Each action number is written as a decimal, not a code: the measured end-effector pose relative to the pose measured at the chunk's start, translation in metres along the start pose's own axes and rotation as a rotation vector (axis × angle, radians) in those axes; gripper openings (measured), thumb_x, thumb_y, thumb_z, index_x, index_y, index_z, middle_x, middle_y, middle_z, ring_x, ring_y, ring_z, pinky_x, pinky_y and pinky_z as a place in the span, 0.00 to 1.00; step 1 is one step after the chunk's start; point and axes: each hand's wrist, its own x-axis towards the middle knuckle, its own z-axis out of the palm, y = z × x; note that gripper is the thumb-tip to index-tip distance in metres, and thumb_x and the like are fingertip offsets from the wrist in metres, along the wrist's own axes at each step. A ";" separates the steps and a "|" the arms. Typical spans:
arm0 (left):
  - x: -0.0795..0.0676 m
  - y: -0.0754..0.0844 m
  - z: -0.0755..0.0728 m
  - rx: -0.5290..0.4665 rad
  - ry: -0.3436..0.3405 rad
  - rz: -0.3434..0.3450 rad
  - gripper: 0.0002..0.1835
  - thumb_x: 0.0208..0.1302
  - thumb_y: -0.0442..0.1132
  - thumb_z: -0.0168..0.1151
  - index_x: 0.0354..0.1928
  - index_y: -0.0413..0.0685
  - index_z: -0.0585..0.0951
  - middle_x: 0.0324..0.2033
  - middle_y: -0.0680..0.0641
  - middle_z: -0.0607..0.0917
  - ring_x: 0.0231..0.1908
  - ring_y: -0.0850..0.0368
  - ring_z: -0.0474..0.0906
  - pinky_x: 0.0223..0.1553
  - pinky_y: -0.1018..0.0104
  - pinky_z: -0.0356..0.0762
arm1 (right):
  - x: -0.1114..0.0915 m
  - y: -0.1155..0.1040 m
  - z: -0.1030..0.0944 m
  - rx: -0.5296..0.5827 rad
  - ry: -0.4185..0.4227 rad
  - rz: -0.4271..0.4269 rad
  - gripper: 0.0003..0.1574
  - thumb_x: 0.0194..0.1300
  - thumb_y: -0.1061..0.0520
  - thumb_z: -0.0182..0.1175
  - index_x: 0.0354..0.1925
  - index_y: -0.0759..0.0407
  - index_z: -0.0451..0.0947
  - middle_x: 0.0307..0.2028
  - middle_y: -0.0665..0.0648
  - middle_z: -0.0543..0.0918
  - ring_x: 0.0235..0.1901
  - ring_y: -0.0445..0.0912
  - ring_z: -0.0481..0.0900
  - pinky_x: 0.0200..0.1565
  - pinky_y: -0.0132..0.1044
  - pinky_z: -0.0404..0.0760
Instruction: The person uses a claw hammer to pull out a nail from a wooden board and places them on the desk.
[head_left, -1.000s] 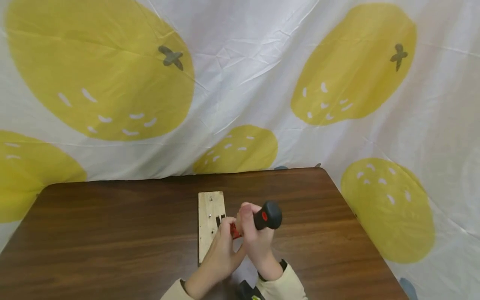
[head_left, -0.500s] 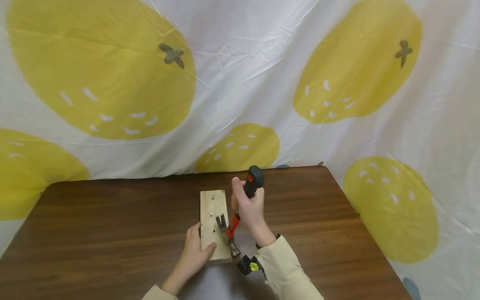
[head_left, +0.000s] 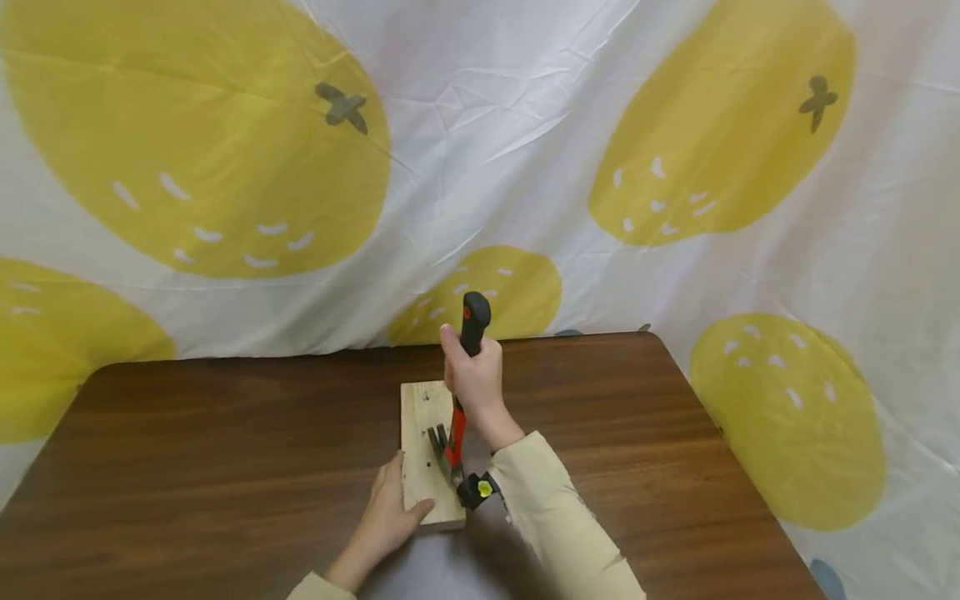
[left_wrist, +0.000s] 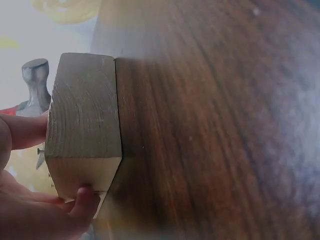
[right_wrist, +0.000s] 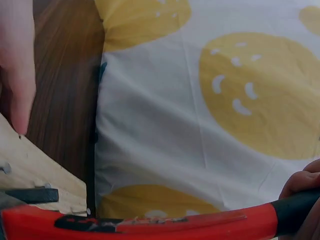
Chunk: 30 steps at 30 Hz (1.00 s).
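A claw hammer with a red shaft and black grip (head_left: pixel 457 429) is held grip-up over the right part of a pale rectangular wooden board (head_left: pixel 415 442). Its dark two-pronged claw (right_wrist: pixel 32 195) lies across the board among grey metal nails (right_wrist: pixel 5 168); whether it touches wood or nail cannot be told. The right hand (head_left: pixel 476 375), above the board's far half, is wrapped around the hammer's black grip. At the board's near left corner, the left hand (head_left: pixel 390 504) clamps the board, thumb on top and fingers along the side.

Beside the board's right edge, a black piece with a yellow-green spot (head_left: pixel 472 492) at the right wrist blocks part of the hammer's head from the head view. The board lies on a dark brown wood-grain desk (head_left: pixel 225 467); beyond it hangs a white cloth with yellow fruit shapes (head_left: pixel 510 142).

The grip bears a red round mark; markings on the shaft's worn black strip (right_wrist: pixel 125 223) are too blurred to read.

Counted: one hammer, one board, at least three nails, two cream sleeves (head_left: pixel 562 517), five yellow shapes in the head view.
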 end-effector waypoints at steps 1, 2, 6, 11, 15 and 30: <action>0.000 0.000 0.000 0.001 -0.004 0.000 0.43 0.48 0.36 0.67 0.61 0.22 0.55 0.56 0.24 0.63 0.57 0.29 0.59 0.56 0.40 0.60 | 0.004 0.001 0.002 0.009 0.003 0.018 0.30 0.64 0.56 0.54 0.08 0.57 0.59 0.03 0.47 0.58 0.03 0.38 0.53 0.09 0.30 0.53; -0.001 0.000 -0.001 0.002 -0.007 -0.002 0.43 0.48 0.36 0.67 0.61 0.22 0.55 0.56 0.24 0.63 0.57 0.29 0.59 0.56 0.40 0.59 | 0.008 0.002 0.004 0.007 0.005 0.027 0.29 0.64 0.56 0.54 0.08 0.57 0.59 0.03 0.46 0.58 0.03 0.38 0.53 0.09 0.30 0.53; -0.001 0.002 -0.004 0.005 -0.008 0.002 0.43 0.47 0.36 0.68 0.61 0.22 0.56 0.55 0.25 0.63 0.56 0.29 0.60 0.56 0.40 0.60 | 0.023 0.009 0.014 -0.043 0.041 0.031 0.29 0.63 0.55 0.55 0.08 0.56 0.59 0.02 0.46 0.59 0.03 0.38 0.55 0.09 0.30 0.54; -0.001 0.004 -0.006 0.007 -0.010 0.019 0.44 0.46 0.35 0.69 0.60 0.21 0.56 0.54 0.25 0.64 0.55 0.29 0.61 0.55 0.40 0.61 | 0.040 0.017 0.024 -0.219 0.091 -0.011 0.29 0.61 0.54 0.57 0.08 0.55 0.60 0.04 0.46 0.59 0.05 0.38 0.55 0.11 0.30 0.55; -0.001 0.004 -0.005 -0.003 -0.016 0.012 0.44 0.46 0.35 0.69 0.60 0.21 0.56 0.55 0.25 0.64 0.55 0.29 0.62 0.56 0.40 0.61 | 0.052 0.021 0.029 -0.291 0.110 -0.020 0.27 0.60 0.54 0.57 0.08 0.55 0.62 0.04 0.46 0.59 0.06 0.39 0.54 0.12 0.30 0.54; -0.002 0.004 -0.006 0.014 -0.021 0.019 0.43 0.47 0.35 0.68 0.60 0.21 0.56 0.52 0.26 0.66 0.53 0.30 0.63 0.54 0.41 0.63 | 0.086 0.034 0.036 -0.343 0.157 0.059 0.30 0.59 0.49 0.58 0.07 0.54 0.59 0.05 0.46 0.59 0.07 0.39 0.56 0.12 0.31 0.54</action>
